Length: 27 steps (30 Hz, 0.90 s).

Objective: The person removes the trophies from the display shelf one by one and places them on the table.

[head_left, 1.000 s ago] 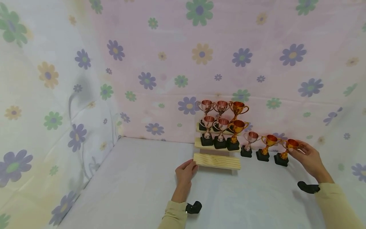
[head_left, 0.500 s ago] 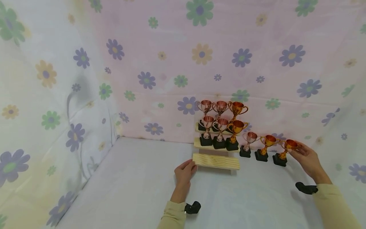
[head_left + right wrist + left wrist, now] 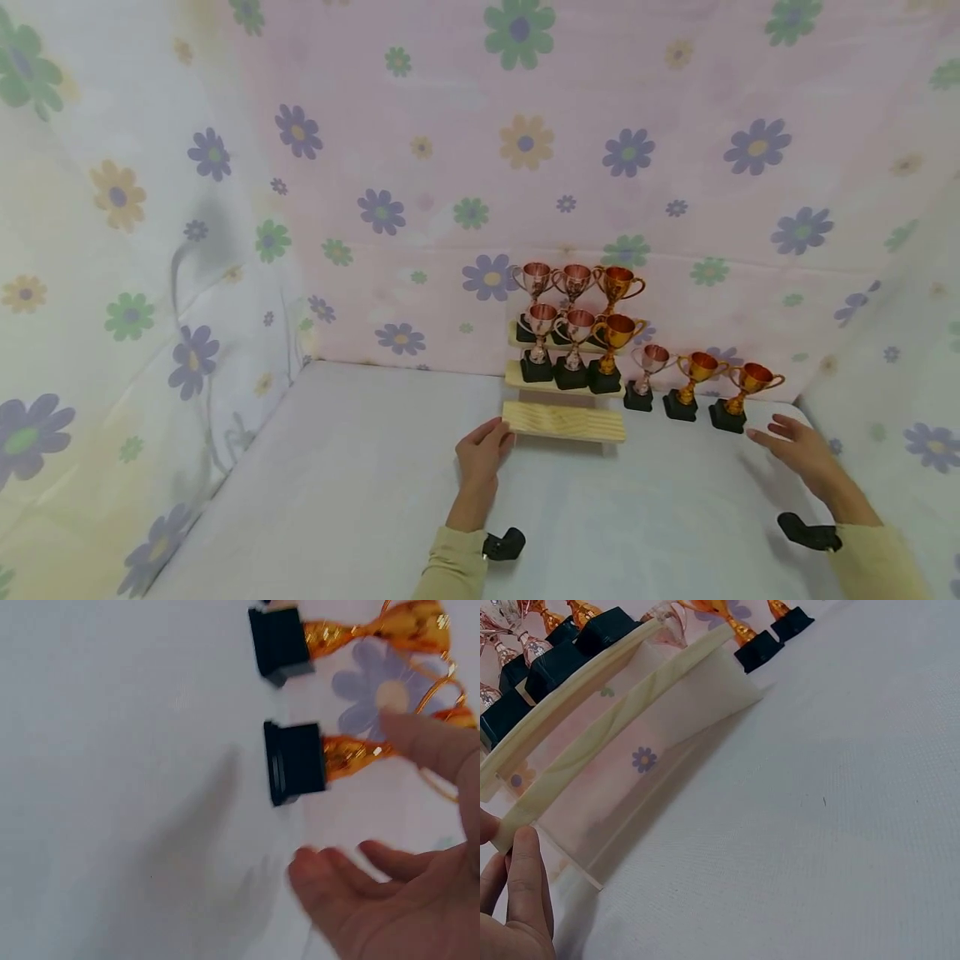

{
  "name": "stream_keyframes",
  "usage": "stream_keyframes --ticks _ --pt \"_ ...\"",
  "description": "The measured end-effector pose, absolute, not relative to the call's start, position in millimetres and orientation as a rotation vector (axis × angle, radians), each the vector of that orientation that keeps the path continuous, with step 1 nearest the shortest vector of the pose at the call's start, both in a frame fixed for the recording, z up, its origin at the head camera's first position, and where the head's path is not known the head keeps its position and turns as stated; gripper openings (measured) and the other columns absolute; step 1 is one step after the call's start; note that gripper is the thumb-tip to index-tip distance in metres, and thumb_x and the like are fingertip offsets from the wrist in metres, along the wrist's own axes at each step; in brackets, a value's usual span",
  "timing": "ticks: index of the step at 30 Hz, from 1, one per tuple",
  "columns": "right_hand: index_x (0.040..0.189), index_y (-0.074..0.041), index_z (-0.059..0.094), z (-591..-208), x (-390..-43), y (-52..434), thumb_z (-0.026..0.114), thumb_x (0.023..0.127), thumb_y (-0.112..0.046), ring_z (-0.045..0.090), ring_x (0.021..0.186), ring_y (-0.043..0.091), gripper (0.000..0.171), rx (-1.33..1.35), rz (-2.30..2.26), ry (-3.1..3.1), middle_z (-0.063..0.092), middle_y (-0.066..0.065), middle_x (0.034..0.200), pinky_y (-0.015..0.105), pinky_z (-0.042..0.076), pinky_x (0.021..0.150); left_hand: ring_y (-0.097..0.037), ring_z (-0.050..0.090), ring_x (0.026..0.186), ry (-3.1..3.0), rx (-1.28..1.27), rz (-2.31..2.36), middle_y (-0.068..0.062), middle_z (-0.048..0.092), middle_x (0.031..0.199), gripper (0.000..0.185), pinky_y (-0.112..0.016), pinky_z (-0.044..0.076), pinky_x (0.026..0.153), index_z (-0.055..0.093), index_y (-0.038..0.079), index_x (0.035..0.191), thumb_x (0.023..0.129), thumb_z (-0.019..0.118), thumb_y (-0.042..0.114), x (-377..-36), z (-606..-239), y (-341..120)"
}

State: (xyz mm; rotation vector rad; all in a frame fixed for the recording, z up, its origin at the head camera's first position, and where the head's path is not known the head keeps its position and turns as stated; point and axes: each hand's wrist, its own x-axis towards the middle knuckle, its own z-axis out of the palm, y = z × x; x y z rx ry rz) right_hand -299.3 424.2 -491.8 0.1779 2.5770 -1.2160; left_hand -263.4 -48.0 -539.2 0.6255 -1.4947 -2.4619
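My left hand (image 3: 482, 458) pinches the left end of the lowest wooden shelf board (image 3: 562, 422) of a small tiered stand; in the left wrist view the thumb lies on top of the board and fingers beneath. My right hand (image 3: 806, 457) is apart from the trophies, fingers spread, just right of the rightmost gold trophy (image 3: 738, 398). Left of that stand another gold trophy (image 3: 690, 386) and a rose-coloured trophy (image 3: 645, 377), all upright on black bases. Several more trophies (image 3: 573, 348) fill the two upper tiers, rose ones at left and gold at right.
White cloth covers the table (image 3: 360, 483). A flowered pink fabric backdrop (image 3: 450, 167) rises right behind the stand and trophies, with fabric walls on both sides. Each wrist wears a black camera strap (image 3: 504, 545).
My right hand has let go of the rightmost gold trophy and drawn back down beside it. That trophy stays standing. My left hand keeps its hold on the board.
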Motion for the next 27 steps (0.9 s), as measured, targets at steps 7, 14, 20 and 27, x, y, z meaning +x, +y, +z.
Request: stream_keyframes --ticks 7,14,20,27 --pt "0.151 0.019 0.007 -480 -265 390 0.054 0.104 -0.046 0.025 0.136 0.063 0.093 0.099 -1.066 2.506 0.015 0.047 0.151 0.075 0.036 0.107 -0.016 0.070 0.084 -1.488 0.605 -2.478 -0.018 0.069 0.103 0.029 -0.033 0.063 0.084 0.066 -0.015 0.117 0.091 0.069 -0.003 -265 -542 -50" --pt "0.151 0.012 0.029 -469 -233 345 0.057 0.105 -0.032 0.046 0.131 0.055 0.069 -0.112 -1.166 2.668 0.040 0.039 0.148 0.061 0.054 0.098 -0.016 0.071 0.085 -1.482 0.599 -2.489 -0.018 0.069 0.104 0.029 -0.034 0.063 0.086 0.066 -0.015 0.118 0.091 0.069 -0.002 -266 -544 -51" --pt "0.142 0.004 0.050 -452 -220 303 0.062 0.103 -0.023 0.061 0.122 0.034 0.049 -0.288 -1.270 2.901 0.058 0.027 0.138 0.010 0.052 0.087 -0.017 0.072 0.085 -1.495 0.625 -2.471 -0.020 0.068 0.107 0.027 -0.028 0.063 0.082 0.067 -0.013 0.116 0.091 0.069 -0.003 -267 -544 -50" --pt "0.129 0.006 0.060 -439 -228 270 0.063 0.101 -0.009 0.052 0.104 -0.016 0.033 -0.490 -1.539 3.040 0.063 0.024 0.126 -0.001 0.045 0.086 -0.017 0.072 0.084 -1.495 0.635 -2.462 -0.023 0.068 0.108 0.027 -0.028 0.063 0.081 0.067 -0.014 0.116 0.091 0.069 -0.003 -266 -544 -49"
